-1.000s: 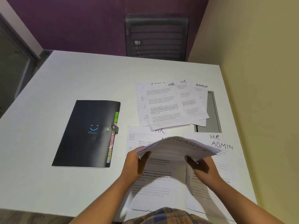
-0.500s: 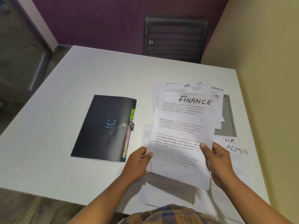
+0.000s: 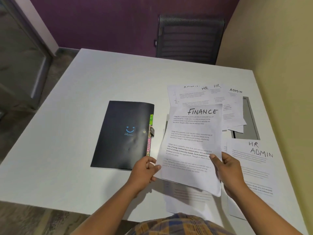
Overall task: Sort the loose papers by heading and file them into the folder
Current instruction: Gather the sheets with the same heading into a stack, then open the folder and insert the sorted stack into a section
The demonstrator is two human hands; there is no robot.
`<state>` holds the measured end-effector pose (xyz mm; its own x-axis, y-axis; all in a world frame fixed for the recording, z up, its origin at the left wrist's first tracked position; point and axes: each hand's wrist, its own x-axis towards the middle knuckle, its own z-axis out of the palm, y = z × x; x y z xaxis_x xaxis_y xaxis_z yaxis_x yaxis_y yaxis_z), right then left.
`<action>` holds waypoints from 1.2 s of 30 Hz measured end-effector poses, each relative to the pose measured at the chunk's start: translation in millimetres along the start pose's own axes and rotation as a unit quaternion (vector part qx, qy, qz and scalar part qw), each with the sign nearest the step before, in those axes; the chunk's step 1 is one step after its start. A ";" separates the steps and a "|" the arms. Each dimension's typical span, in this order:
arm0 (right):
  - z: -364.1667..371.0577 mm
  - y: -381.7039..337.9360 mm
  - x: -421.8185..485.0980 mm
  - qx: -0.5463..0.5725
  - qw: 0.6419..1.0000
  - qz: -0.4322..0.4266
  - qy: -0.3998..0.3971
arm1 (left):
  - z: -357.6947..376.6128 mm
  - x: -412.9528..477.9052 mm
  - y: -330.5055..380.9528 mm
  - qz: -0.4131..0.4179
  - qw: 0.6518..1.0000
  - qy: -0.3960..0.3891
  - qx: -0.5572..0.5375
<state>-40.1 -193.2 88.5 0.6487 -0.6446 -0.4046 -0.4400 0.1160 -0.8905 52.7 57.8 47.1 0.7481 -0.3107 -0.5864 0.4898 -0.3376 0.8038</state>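
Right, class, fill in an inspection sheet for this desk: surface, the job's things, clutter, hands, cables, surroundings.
Surface: white table, with a grey panel set in its right side.
Job's things: black folder lies shut, coloured tabs at its right edge; FINANCE sheet held above the table; far pile headed HR and ADMIN, fanned and overlapping; near sheets headed HR and ADMIN on the right; more paper under the held sheet.
Clutter: nothing seen.
Hands: left hand grips the FINANCE sheet's left edge; right hand grips its right edge.
Cables: nothing seen.
Surroundings: black mesh chair beyond the table, purple wall behind it, yellow wall on the right.
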 end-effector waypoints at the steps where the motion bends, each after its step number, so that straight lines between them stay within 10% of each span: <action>1: 3.0 1.3 -0.6 0.003 1.000 0.004 0.002 | -5.9 1.8 -1.3 -0.003 1.000 -0.009 0.012; 6: 14.5 2.0 -9.8 0.025 0.999 0.019 0.018 | -23.9 19.7 1.9 0.034 0.988 0.085 0.123; 13: 12.1 1.7 -20.2 0.013 0.999 0.017 0.046 | -26.1 59.4 -8.2 0.010 0.844 0.194 0.500; 36: -4.8 -13.9 5.8 0.028 1.000 -0.001 0.003 | -28.6 49.1 34.5 0.002 0.767 0.107 0.632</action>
<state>-33.2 -202.2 99.5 0.6454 -0.6502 -0.4009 -0.4021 0.1571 -0.9020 119.1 56.3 48.9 0.8709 -0.2075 -0.4456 -0.2383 -0.9711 -0.0135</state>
